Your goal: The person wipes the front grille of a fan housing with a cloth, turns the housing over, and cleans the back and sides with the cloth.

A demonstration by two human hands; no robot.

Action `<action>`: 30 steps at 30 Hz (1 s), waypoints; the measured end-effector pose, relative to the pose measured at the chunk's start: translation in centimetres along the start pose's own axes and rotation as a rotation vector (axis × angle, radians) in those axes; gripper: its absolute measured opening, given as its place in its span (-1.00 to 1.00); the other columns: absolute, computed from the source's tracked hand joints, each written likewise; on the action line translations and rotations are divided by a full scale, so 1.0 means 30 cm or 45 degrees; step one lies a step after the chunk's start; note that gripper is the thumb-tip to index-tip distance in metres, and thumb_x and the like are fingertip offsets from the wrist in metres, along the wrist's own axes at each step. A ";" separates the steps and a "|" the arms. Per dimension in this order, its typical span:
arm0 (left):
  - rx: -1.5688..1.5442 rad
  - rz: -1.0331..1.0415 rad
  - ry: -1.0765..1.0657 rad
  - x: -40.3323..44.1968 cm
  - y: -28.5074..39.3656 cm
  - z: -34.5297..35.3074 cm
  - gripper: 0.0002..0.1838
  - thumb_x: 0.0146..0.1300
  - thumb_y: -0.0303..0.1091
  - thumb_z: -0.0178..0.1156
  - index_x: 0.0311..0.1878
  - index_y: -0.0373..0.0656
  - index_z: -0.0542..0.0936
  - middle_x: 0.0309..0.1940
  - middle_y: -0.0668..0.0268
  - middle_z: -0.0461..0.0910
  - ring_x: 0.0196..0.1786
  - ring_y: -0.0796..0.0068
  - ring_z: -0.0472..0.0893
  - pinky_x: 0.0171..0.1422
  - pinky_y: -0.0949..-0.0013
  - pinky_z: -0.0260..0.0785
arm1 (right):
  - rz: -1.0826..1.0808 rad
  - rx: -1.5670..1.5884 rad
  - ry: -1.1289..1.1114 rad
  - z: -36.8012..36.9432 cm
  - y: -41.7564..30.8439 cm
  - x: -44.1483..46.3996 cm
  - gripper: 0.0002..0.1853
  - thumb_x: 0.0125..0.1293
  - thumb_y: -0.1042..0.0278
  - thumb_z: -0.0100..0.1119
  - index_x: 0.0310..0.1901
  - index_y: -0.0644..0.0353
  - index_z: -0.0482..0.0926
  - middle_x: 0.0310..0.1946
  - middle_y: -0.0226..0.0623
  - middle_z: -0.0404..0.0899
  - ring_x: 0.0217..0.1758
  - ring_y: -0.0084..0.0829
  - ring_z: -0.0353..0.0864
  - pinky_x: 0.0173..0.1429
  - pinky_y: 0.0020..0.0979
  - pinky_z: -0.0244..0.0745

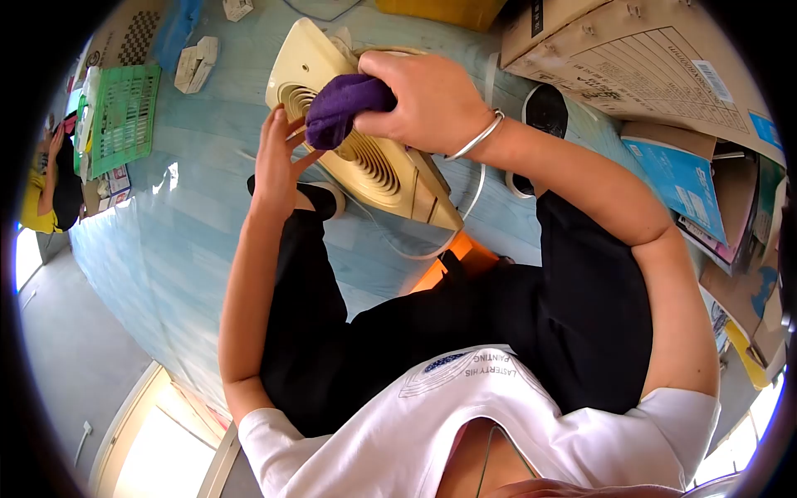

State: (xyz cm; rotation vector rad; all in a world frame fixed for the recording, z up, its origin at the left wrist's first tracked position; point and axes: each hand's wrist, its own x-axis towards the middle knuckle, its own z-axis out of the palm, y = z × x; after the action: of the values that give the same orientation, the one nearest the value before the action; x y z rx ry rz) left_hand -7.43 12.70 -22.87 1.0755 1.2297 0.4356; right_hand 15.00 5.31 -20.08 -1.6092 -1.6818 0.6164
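Note:
A purple cloth (pixel 344 108) is bunched in my right hand (pixel 423 100), fingers and thumb closed around it. It lies over the ringed grille of a cream-coloured plastic appliance (pixel 374 170), whose exact kind I cannot make out. The appliance lies tilted in front of my legs, with a second ringed grille nearer to me. My left hand (pixel 278 158) is at the appliance's left edge, fingers apart, their tips near the cloth and the grille. Whether those fingertips press on the housing is unclear. A pale cord (pixel 477 195) loops beside the appliance.
An orange stool (pixel 457 259) shows beneath me. Large cardboard boxes (pixel 639 66) and a blue folder (pixel 677 183) stand at the right. A green plastic basket (pixel 124 112) and white blocks (pixel 196 65) are at the left. Another person in yellow (pixel 37 203) is at the far left.

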 end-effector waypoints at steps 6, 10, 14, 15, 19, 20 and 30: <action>-0.117 0.133 0.161 -0.111 0.124 0.035 -0.16 0.48 0.26 -0.12 0.56 -0.18 0.03 0.17 0.01 0.33 0.20 0.22 0.41 0.35 -0.07 0.40 | -0.165 -0.108 -0.011 -0.016 -0.082 -0.093 -0.61 0.05 0.09 0.39 -0.23 0.20 0.54 -0.45 -0.21 0.63 -0.35 -0.13 0.66 -0.35 -0.18 0.52; -0.249 0.014 0.162 -0.175 0.187 0.016 -0.08 0.41 0.38 -0.13 0.55 -0.19 0.06 0.18 0.01 0.33 0.24 0.17 0.38 0.36 -0.14 0.35 | -0.372 -0.035 0.014 0.006 -0.145 -0.157 -0.56 -0.02 0.17 0.49 -0.22 0.19 0.47 -0.44 -0.25 0.57 -0.36 -0.19 0.65 -0.37 -0.25 0.52; -0.177 0.068 0.156 -0.247 0.264 0.071 -0.23 0.46 0.29 -0.13 0.48 -0.12 0.21 0.21 0.09 0.38 0.27 0.22 0.41 0.31 0.03 0.38 | -0.464 -0.005 0.032 0.061 -0.191 -0.189 -0.49 -0.14 0.19 0.57 -0.25 0.18 0.43 -0.42 -0.26 0.52 -0.36 -0.25 0.63 -0.34 -0.30 0.53; -0.169 0.071 0.151 -0.246 0.267 0.075 -0.23 0.46 0.29 -0.13 0.48 -0.12 0.21 0.21 0.09 0.38 0.27 0.22 0.41 0.31 0.03 0.38 | -0.485 0.009 0.034 0.076 -0.203 -0.195 -0.48 -0.16 0.18 0.57 -0.25 0.18 0.43 -0.40 -0.25 0.52 -0.35 -0.27 0.63 -0.32 -0.32 0.53; -0.131 0.060 0.097 -0.241 0.273 0.059 -0.49 0.55 0.06 -0.18 0.25 -0.15 0.45 0.17 0.16 0.53 0.21 0.32 0.53 0.31 0.29 0.38 | -0.463 0.062 -0.015 0.091 -0.237 -0.224 -0.41 -0.28 0.20 0.58 -0.26 0.18 0.38 -0.36 -0.23 0.48 -0.32 -0.23 0.61 -0.28 -0.30 0.53; -0.141 0.071 0.057 -0.239 0.266 0.047 -0.53 0.54 0.02 -0.17 0.21 -0.14 0.46 0.16 0.17 0.53 0.20 0.34 0.53 0.29 0.29 0.39 | -0.486 0.052 -0.021 0.089 -0.237 -0.229 -0.49 -0.19 0.23 0.52 -0.27 0.18 0.40 -0.37 -0.25 0.46 -0.35 -0.26 0.59 -0.28 -0.31 0.53; -0.163 0.204 -0.112 -0.282 0.277 0.053 -0.57 0.46 -0.14 0.01 0.29 -0.13 0.39 0.17 0.16 0.49 0.22 0.35 0.50 0.31 0.25 0.36 | -0.506 -0.053 0.072 0.139 -0.252 -0.233 -0.75 0.09 0.32 0.23 -0.23 0.19 0.44 -0.40 -0.30 0.43 -0.41 -0.34 0.56 -0.32 -0.33 0.53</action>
State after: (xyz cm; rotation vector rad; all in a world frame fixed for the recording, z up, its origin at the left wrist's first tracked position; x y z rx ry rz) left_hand -6.64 9.40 -11.40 1.0761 1.0284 0.5760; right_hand 6.70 -1.82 -18.15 -1.2539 -1.9112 0.3341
